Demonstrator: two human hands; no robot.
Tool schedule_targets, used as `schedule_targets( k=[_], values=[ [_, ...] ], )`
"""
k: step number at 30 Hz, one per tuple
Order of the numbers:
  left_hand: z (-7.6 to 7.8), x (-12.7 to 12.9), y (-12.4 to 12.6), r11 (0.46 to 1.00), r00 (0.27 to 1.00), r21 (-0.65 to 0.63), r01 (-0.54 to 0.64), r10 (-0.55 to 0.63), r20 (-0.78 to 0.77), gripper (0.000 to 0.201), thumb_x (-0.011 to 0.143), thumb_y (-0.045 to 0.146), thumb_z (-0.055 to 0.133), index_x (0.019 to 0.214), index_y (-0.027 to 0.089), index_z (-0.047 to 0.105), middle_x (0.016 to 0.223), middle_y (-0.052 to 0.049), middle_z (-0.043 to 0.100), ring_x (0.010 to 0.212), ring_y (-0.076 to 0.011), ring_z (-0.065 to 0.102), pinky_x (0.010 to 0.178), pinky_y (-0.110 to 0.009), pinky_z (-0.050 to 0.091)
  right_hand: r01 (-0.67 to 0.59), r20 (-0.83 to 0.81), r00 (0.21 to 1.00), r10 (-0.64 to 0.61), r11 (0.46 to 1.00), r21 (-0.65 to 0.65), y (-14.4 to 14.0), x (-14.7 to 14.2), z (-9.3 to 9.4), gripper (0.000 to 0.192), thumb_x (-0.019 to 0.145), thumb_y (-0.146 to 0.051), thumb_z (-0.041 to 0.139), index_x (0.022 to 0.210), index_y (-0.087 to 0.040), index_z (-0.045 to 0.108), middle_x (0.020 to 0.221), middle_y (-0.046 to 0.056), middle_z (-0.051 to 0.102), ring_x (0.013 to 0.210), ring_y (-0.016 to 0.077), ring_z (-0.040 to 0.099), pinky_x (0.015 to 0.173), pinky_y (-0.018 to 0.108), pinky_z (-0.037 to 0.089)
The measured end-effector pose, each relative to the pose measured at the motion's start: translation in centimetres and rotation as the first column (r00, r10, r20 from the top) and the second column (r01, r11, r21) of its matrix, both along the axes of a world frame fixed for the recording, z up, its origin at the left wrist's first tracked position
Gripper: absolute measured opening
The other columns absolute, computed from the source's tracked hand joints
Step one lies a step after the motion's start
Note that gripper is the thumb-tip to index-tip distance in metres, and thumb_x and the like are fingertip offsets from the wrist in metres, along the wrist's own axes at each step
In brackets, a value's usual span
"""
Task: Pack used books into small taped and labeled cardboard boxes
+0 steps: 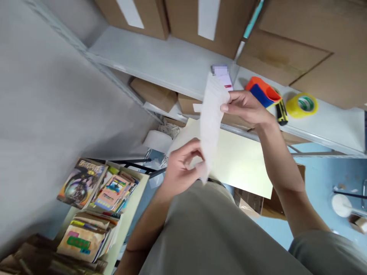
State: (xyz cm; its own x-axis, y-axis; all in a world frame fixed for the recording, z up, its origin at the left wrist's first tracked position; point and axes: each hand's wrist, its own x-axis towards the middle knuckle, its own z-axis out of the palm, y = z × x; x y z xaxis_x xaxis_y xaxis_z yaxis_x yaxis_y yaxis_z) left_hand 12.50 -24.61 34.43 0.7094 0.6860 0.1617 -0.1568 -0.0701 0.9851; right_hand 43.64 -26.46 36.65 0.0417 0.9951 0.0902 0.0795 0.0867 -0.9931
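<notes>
paper strip (211, 114): long, white, held upright in front of the grey shelf (160, 61), between both hands. right hand (246, 109): fingers pinching the strip's upper end. left hand (183, 166): fingers curled, pinching the lower end (print too blurred to read). on the shelf, just beside the right hand: orange-and-blue tape dispenser (262, 93), yellow tape roll (302, 104). lower left: stacked books (94, 206).

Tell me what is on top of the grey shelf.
On the shelf stand cardboard boxes, a tape dispenser, a yellow tape roll and a white card, partly hidden behind the paper strip.
</notes>
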Motion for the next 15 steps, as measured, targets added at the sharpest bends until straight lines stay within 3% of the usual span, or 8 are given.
schedule_targets(
  k=[2,5,8,10,12,15],
  values=[
    [-1.8,4.7,-3.6,0.986,0.986,-0.015,0.164,-0.163,0.031,0.027,0.103,0.022,0.080,0.130,0.025,0.084,0.099,-0.003,0.074,0.091,-0.0173,0.073,0.087,-0.032,0.065,0.066,-0.057,0.996,-0.069,0.996,-0.055,-5.5,3.4,-2.5,0.049,0.088,-0.067,0.099,0.100,-0.022,0.085,0.114,0.006,0.086,0.123,0.0316,0.082,0.105,0.043,0.069],
    [-6.3,10.7,-9.0,0.957,0.957,0.014,0.289,-0.289,-0.024,0.046,0.101,0.009,0.068,0.142,0.027,0.082,0.098,-0.002,0.068,0.090,-0.0156,0.067,0.087,-0.029,0.061,0.245,-0.145,0.953,-0.268,0.957,-0.156,-13.9,7.2,-7.6,0.055,0.079,-0.070,0.103,0.107,-0.026,0.085,0.133,0.009,0.086,0.135,0.0345,0.079,0.111,0.045,0.068],
    [-12.3,15.2,-13.9,0.918,0.912,0.092,0.386,-0.365,-0.190,0.058,0.095,0.002,0.061,0.144,0.026,0.081,0.098,-0.003,0.068,0.090,-0.0172,0.066,0.087,-0.031,0.060,0.484,-0.177,0.812,-0.556,0.811,-0.329,-21.8,8.5,-13.0,0.066,0.085,-0.083,0.091,0.122,-0.028,0.085,0.137,0.011,0.086,0.138,0.0360,0.077,0.111,0.047,0.068],
    [-16.5,17.5,-16.5,0.884,0.847,0.103,0.456,-0.396,-0.355,0.064,0.089,-0.001,0.060,0.145,0.024,0.080,0.099,-0.005,0.069,0.089,-0.0189,0.067,0.090,-0.033,0.061,0.558,-0.185,0.712,-0.678,0.706,-0.437,-26.4,8.2,-16.3,0.077,0.094,-0.096,0.070,0.127,-0.027,0.084,0.136,0.014,0.086,0.139,0.0372,0.077,0.111,0.049,0.068],
    [-20.2,19.2,-18.8,0.831,0.739,0.091,0.549,-0.432,-0.517,0.066,0.086,-0.001,0.061,0.145,0.022,0.080,0.101,-0.006,0.071,0.092,-0.0217,0.069,0.094,-0.036,0.063,0.584,-0.204,0.636,-0.744,0.638,-0.502,-30.4,7.3,-19.3,0.085,0.098,-0.100,0.055,0.131,-0.027,0.082,0.140,0.017,0.084,0.141,0.0371,0.077,0.111,0.051,0.068],
    [-24.3,20.8,-21.3,0.718,0.565,0.080,0.692,-0.469,-0.679,0.068,0.088,-0.001,0.059,0.149,0.020,0.077,0.106,-0.009,0.074,0.103,-0.0266,0.072,0.102,-0.041,0.063,0.642,-0.118,0.557,-0.822,0.517,-0.566,-34.8,5.6,-23.3,0.078,0.093,-0.091,0.073,0.134,-0.025,0.079,0.143,0.018,0.083,0.136,0.0348,0.079,0.113,0.051,0.066]
  ],
)
